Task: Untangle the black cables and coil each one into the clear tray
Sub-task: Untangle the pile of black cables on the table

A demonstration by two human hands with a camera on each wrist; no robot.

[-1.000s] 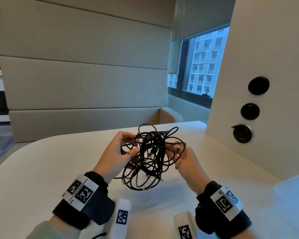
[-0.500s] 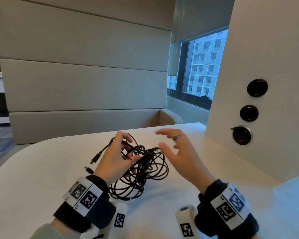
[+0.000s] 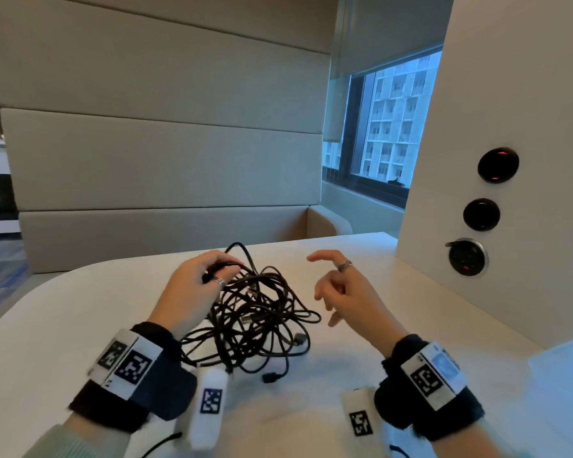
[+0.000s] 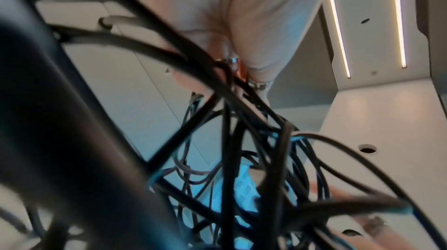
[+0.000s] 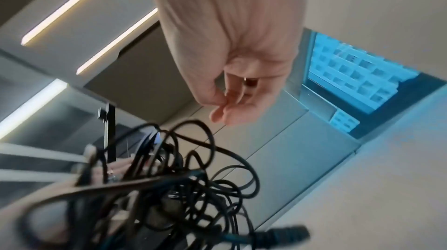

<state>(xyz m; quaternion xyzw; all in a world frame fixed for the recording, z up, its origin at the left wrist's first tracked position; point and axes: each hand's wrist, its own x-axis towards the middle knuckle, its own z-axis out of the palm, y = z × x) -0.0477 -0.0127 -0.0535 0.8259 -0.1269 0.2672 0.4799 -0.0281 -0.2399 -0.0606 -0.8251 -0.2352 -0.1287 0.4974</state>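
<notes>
A tangle of black cables (image 3: 258, 312) lies on the white table (image 3: 80, 325) between my hands, with loose plug ends at its near side. My left hand (image 3: 196, 285) grips strands at the tangle's upper left, fingers curled round them; the left wrist view shows cables (image 4: 229, 139) running under the fingers. My right hand (image 3: 341, 285) hovers just right of the tangle, fingers loosely bent, holding nothing; its wrist view shows it (image 5: 232, 105) above the cables (image 5: 181, 177). A corner of the clear tray (image 3: 563, 368) shows at the right edge.
A white wall panel (image 3: 510, 127) with three round black sockets (image 3: 467, 257) rises along the table's right side. A padded bench back (image 3: 162, 160) stands beyond the far edge. Bare tabletop lies to the left and in front of the tangle.
My right hand let go of the tangle and drew off to the right. The tangle dropped from mid-air onto the table and spread out, my left hand still gripping it.
</notes>
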